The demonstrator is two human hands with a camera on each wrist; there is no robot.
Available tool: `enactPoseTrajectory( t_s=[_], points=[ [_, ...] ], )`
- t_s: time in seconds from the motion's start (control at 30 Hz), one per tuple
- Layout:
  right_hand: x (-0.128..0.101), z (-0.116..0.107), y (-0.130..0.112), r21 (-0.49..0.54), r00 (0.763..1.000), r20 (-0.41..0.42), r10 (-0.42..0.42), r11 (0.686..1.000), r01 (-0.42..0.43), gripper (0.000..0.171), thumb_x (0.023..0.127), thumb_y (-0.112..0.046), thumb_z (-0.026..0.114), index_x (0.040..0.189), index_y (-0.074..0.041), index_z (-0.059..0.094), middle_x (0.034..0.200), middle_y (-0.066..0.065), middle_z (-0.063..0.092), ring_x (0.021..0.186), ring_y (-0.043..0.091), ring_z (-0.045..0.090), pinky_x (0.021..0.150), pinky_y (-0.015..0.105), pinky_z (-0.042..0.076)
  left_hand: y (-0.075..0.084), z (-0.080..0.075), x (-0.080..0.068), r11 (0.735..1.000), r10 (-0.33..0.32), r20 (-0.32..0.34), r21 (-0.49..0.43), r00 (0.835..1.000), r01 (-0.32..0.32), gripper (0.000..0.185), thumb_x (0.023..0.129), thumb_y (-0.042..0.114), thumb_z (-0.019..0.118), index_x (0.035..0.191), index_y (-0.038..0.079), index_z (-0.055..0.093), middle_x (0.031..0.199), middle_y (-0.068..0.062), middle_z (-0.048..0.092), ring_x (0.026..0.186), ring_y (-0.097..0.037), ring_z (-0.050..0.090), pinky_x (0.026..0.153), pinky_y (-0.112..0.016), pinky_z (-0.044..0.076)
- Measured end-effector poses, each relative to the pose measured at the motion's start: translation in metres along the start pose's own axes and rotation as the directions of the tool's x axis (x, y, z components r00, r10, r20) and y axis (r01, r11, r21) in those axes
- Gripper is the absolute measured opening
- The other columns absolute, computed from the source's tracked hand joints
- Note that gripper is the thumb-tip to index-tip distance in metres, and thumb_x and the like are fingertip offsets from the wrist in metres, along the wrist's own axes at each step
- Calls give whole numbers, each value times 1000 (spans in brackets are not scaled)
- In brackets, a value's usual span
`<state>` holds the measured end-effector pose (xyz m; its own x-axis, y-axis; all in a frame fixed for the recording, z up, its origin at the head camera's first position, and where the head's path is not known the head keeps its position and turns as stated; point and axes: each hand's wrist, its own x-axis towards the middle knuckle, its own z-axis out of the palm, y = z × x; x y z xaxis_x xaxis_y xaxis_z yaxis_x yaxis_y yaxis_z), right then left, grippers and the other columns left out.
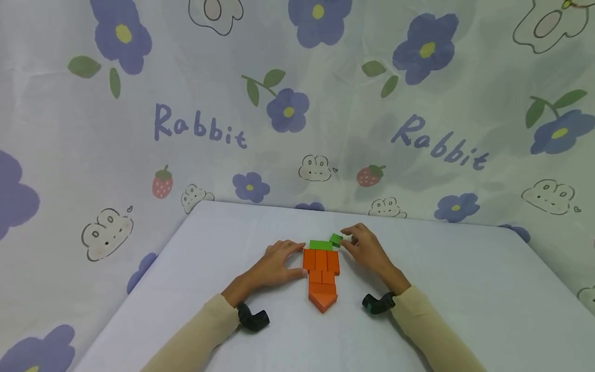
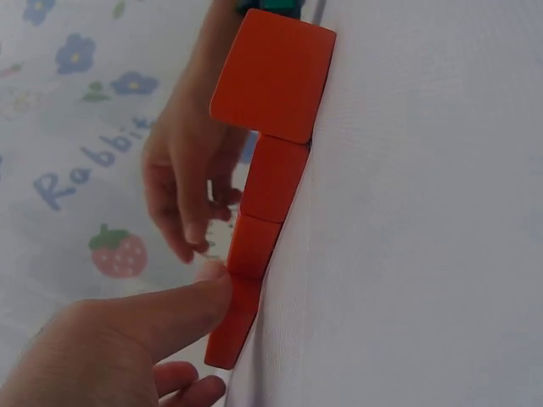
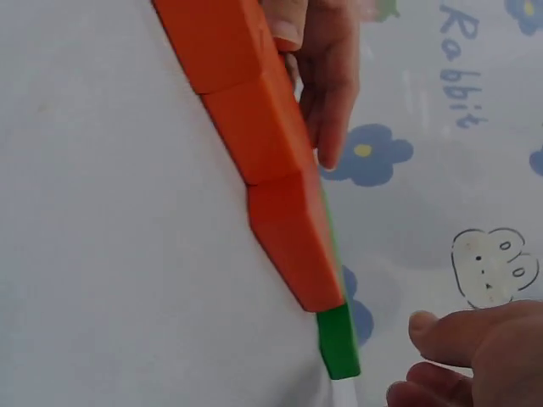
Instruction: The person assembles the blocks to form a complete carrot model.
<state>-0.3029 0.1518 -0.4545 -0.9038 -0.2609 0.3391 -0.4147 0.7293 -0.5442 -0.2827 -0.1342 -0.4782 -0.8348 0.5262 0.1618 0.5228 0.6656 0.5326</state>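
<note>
Orange blocks (image 1: 322,262) lie edge to edge on the white tabletop, the upper row wider than the pair below it, ending in a pointed orange block (image 1: 323,301) nearest me. A flat green block (image 1: 321,245) tops the row, and a small green cube (image 1: 337,239) sits tilted at its right end. My left hand (image 1: 279,266) is spread along the left side, thumb (image 2: 191,309) against an orange block's side in the left wrist view. My right hand (image 1: 367,250) hovers beside the cube, fingers parted. In the right wrist view its thumb (image 3: 441,335) stands apart from the green piece.
A white table (image 1: 441,299) spreads to both sides. Behind it hangs a cloth (image 1: 325,139) printed with flowers, rabbits and strawberries. Black wrist-worn devices sit at the left cuff (image 1: 253,318) and right cuff (image 1: 377,303).
</note>
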Motion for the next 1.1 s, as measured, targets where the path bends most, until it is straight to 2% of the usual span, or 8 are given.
enactPoseTrajectory(
  t_s=[0.1, 0.27, 0.47, 0.57, 0.73, 0.8, 0.93, 1.1],
  points=[
    [3, -13, 4, -9, 997, -66, -32, 999, 32, 24, 94, -10, 69, 116, -1, 69, 104, 11, 68, 84, 19, 62, 74, 32, 54, 1, 0, -1, 1000, -12, -2, -11, 1000, 12, 68, 89, 50, 68, 147, 18, 50, 142, -6, 55, 134, -27, 46, 108, -51, 33],
    [5, -32, 27, -1, 994, -106, -1, 1000, 1, 20, 97, -4, 61, 115, -3, 71, 108, 12, 70, 96, 26, 66, 81, 42, 55, 0, 0, 0, 1000, -15, -5, -15, 1000, 15, 67, 89, 51, 67, 145, 18, 51, 141, -6, 56, 134, -27, 46, 108, -52, 33],
    [0, -27, 56, 40, 997, 18, 80, 996, -80, 35, 97, -13, 64, 130, 0, 62, 122, 18, 65, 110, 33, 64, 91, 49, 53, 0, -1, -2, 1000, -10, -12, -25, 1000, 10, 67, 89, 52, 68, 144, 18, 53, 137, -5, 58, 131, -27, 48, 107, -53, 34],
    [-2, -23, 63, 42, 994, 42, 101, 994, -102, 44, 95, -17, 68, 134, 1, 59, 125, 19, 63, 112, 34, 63, 93, 49, 53, 0, -2, -2, 1000, -13, -5, -20, 1000, 12, 67, 89, 52, 68, 145, 18, 52, 138, -4, 58, 132, -26, 48, 107, -52, 34],
    [-1, -19, 68, 24, 999, 37, 29, 999, -30, 44, 95, -12, 68, 138, -8, 59, 135, 14, 62, 116, 33, 59, 91, 48, 51, 2, -3, -1, 1000, -11, -13, -6, 1000, 11, 66, 90, 50, 68, 145, 18, 52, 138, -4, 57, 132, -26, 47, 108, -52, 33],
    [0, -18, 69, 1, 999, 34, -12, 1000, 12, 40, 94, -10, 69, 133, -9, 63, 133, 12, 65, 114, 31, 60, 88, 45, 51, 3, -4, 0, 1000, -12, -9, 4, 1000, 12, 66, 90, 50, 67, 146, 19, 50, 139, -3, 57, 132, -25, 47, 108, -51, 33],
    [-1, -17, 69, -29, 999, -23, -24, 999, 23, 23, 89, -9, 74, 111, -5, 70, 120, 12, 68, 101, 25, 65, 80, 37, 55, 3, -4, 0, 1000, -9, -2, 4, 1000, 9, 67, 91, 52, 66, 147, 19, 50, 139, -4, 56, 133, -26, 46, 108, -52, 33],
    [-3, -18, 67, -45, 999, -42, 2, 999, -4, 15, 90, -8, 73, 104, -6, 68, 127, 10, 68, 94, 23, 68, 76, 35, 57, 4, -3, -2, 1000, -19, 2, -9, 1000, 19, 67, 90, 51, 67, 146, 19, 50, 139, -4, 56, 133, -26, 46, 109, -51, 33]
  ],
)
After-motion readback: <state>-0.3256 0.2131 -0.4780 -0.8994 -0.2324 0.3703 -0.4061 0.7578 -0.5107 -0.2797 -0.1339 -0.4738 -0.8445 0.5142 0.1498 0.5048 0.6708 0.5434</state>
